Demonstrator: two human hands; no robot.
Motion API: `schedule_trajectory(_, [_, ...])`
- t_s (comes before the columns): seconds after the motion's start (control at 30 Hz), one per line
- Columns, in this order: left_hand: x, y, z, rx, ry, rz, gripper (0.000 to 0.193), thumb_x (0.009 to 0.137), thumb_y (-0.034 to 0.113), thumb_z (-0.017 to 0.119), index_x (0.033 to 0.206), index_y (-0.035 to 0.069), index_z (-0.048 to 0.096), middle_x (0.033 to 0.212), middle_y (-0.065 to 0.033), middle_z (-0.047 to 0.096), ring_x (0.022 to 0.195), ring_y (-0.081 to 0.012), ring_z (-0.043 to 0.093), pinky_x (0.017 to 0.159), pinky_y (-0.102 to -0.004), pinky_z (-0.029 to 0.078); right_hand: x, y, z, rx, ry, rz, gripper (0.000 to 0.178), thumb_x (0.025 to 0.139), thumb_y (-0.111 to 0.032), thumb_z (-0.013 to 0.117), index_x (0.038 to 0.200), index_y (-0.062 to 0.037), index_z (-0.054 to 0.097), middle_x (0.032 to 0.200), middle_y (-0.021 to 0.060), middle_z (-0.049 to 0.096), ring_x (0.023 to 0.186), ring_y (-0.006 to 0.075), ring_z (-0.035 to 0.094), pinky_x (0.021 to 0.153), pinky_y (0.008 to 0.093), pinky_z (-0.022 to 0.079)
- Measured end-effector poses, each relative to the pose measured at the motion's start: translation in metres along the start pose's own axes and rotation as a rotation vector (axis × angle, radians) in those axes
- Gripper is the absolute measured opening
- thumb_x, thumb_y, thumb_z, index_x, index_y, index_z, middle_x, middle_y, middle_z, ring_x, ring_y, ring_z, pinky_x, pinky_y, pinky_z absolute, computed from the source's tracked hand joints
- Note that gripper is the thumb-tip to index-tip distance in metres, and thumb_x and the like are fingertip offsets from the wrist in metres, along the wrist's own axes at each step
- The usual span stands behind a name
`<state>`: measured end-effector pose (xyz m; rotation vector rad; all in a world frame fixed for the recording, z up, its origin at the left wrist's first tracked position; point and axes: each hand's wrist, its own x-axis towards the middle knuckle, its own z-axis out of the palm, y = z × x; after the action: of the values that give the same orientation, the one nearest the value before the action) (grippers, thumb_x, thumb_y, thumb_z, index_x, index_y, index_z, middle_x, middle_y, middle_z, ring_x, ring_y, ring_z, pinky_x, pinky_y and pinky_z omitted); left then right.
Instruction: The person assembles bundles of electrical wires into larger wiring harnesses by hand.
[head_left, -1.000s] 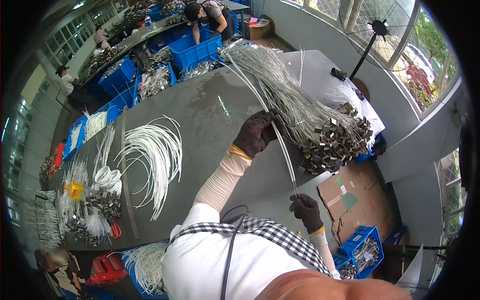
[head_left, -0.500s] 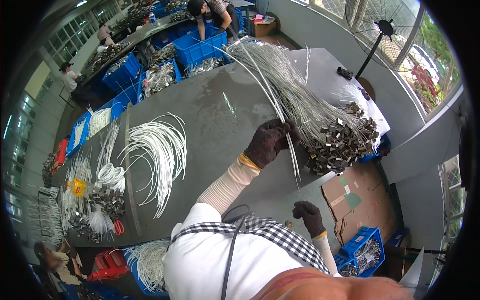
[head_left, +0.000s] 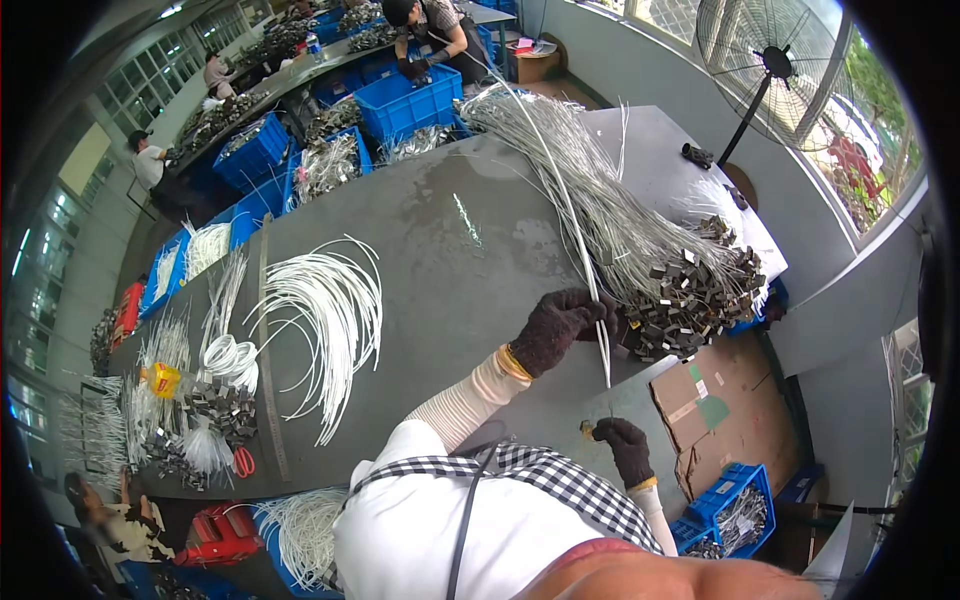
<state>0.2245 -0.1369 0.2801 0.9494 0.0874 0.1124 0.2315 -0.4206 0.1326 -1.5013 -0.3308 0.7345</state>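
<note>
While the left hand [head_left: 556, 328] pinches one thin white cable [head_left: 585, 270] clear of the bundle [head_left: 600, 200] on the grey table [head_left: 450, 280], the right hand [head_left: 622, 447] clamps a small metal piece [head_left: 588, 430] just below the cable's free end, probably aligning them.

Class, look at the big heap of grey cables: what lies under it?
The heap of grey cables rests on the grey table, metal clips at its near end. Whatever sits beneath the strands is covered.
</note>
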Motion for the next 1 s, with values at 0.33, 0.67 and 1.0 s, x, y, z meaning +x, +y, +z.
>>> schedule_trajectory(0.33, [-0.016, -0.044, 0.012, 0.058, -0.047, -0.141, 0.02, 0.098, 0.006, 0.053, 0.114, -0.001, 0.063, 0.1, -0.0088, 0.067, 0.096, -0.0188, 0.066, 0.092, -0.0356, 0.054, 0.02, -0.036, 0.01, -0.029, -0.05, -0.033, 0.021, 0.093, 0.0, 0.059, 0.113, 0.0033, 0.066, 0.1, 0.0114, 0.072, 0.091, 0.0179, 0.068, 0.085, 0.0317, 0.054])
schedule_trajectory(0.67, [-0.026, -0.123, 0.024, -0.024, -0.193, -0.182, 0.014, 0.095, 0.012, 0.059, 0.102, 0.002, 0.066, 0.089, -0.0035, 0.067, 0.082, -0.01, 0.062, 0.072, -0.026, 0.05, 0.053, -0.2, 0.048, 0.132, -0.084, -0.311, 0.046, 0.1, -0.029, 0.052, 0.134, 0.0014, 0.053, 0.114, 0.0115, 0.065, 0.099, 0.0168, 0.064, 0.086, 0.0312, 0.052])
schedule_trajectory(1.0, [0.073, -0.014, -0.069, -0.393, -0.199, 0.066, 0.047, 0.106, 0.039, 0.037, 0.131, 0.002, 0.052, 0.126, -0.019, 0.062, 0.113, -0.0289, 0.062, 0.101, -0.0453, 0.048, 0.053, -0.163, 0.034, -0.012, -0.048, -0.081, 0.025, 0.098, -0.017, 0.057, 0.118, -0.0021, 0.064, 0.078, 0.0019, 0.065, 0.058, 0.0043, 0.047, 0.052, 0.0209, 0.038])
